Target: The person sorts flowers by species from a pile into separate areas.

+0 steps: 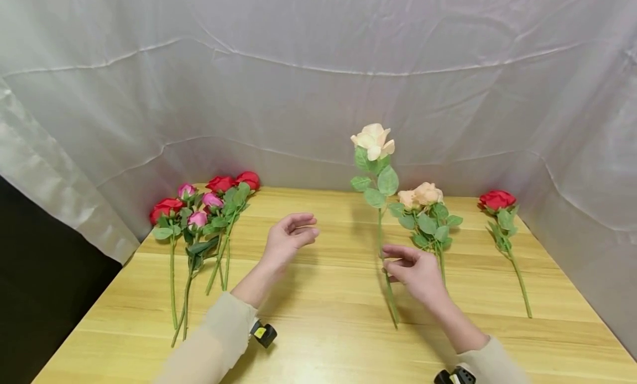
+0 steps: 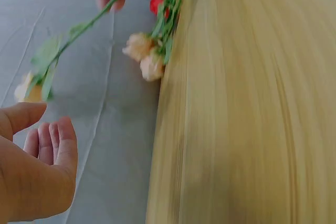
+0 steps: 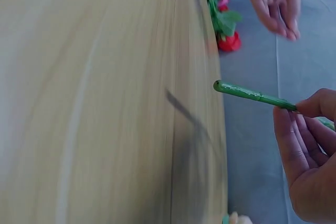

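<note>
My right hand [image 1: 415, 273] pinches the green stem of a cream rose [image 1: 374, 142] between thumb and fingers, holding it upright above the table. In the right wrist view the stem's cut end [image 3: 236, 91] sticks out past the fingertips, its shadow falling on the wood. My left hand [image 1: 291, 237] hovers over the middle of the table, fingers loosely bent, with nothing in it. Just right of the held flower lie peach roses [image 1: 428, 194], their stems partly hidden behind my right hand.
On the left lie several red roses [image 1: 166, 208] and pink roses [image 1: 197, 219], stems toward me. A single red rose [image 1: 497, 200] lies at the far right. Grey cloth [image 1: 298, 108] hangs behind the wooden table [image 1: 328, 340].
</note>
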`<state>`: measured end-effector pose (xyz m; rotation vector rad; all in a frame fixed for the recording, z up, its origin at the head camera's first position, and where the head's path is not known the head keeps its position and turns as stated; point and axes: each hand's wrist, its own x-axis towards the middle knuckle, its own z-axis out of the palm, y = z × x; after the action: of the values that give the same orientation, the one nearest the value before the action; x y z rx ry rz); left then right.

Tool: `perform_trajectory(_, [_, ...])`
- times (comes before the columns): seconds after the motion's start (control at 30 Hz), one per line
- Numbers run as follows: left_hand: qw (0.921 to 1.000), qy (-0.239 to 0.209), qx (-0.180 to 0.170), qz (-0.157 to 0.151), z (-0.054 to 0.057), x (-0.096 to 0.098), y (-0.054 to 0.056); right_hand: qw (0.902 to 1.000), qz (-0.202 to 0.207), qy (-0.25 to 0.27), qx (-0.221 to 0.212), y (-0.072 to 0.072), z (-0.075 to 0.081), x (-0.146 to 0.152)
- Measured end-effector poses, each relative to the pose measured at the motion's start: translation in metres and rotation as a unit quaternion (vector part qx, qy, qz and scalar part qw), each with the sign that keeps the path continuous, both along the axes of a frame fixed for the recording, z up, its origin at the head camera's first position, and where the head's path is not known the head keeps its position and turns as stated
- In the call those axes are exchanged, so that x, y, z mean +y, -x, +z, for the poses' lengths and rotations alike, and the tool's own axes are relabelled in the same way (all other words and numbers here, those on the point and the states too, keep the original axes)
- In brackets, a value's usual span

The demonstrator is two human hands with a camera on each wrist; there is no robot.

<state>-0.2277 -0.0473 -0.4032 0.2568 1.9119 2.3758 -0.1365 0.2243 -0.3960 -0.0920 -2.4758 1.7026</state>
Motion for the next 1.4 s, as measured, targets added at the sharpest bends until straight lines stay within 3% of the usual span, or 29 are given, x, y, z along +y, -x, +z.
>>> perform_trajectory(0.37, [0.9970, 0.062, -0.004, 0.046, -0.003, -0.069, 0.015, 0.9975, -0.016, -0.063, -0.026, -0.013, 0.000, 0.046])
perform_trajectory(0.8, [0.9858, 0.158, -0.015, 0.055, -0.008, -0.149, 0.024, 0.9915, -0.003, -0.112, -0.067, -0.015, -0.007, 0.084])
perform_trajectory(1.1, [0.9771, 0.204, -0.045, 0.037, -0.021, -0.181, 0.035, 0.9885, 0.007, -0.125, -0.085, -0.011, -0.014, 0.095])
perform_trajectory(1.4, [0.9654, 0.247, -0.078, 0.028, -0.025, -0.191, 0.042, 0.9896, 0.014, -0.109, -0.093, -0.005, -0.020, 0.101])
